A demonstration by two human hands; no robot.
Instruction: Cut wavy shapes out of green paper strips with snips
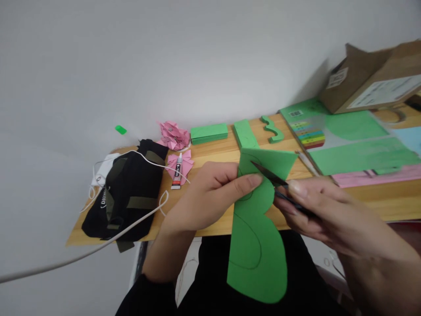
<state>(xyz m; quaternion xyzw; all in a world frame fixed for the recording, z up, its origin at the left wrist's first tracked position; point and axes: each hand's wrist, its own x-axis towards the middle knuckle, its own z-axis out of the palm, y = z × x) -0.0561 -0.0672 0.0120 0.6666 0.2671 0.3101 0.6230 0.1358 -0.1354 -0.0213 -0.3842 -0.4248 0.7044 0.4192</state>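
Observation:
My left hand [213, 193] pinches a green foam sheet [259, 245] near its top, thumb on the front face. The sheet hangs over the table edge, has a wavy cut right side and a dark curved line drawn on it. My right hand [325, 210] is closed around black scissors [272, 177]. Their blades lie across the upper part of the sheet.
On the wooden table [388, 197] lie a black bag with a white cord [128, 188], a glue tube [177, 173], pink paper flowers [173, 135], green foam strips [209, 132], a wavy green cutout [272, 129], coloured paper sheets [358, 145] and a cardboard box [371, 77].

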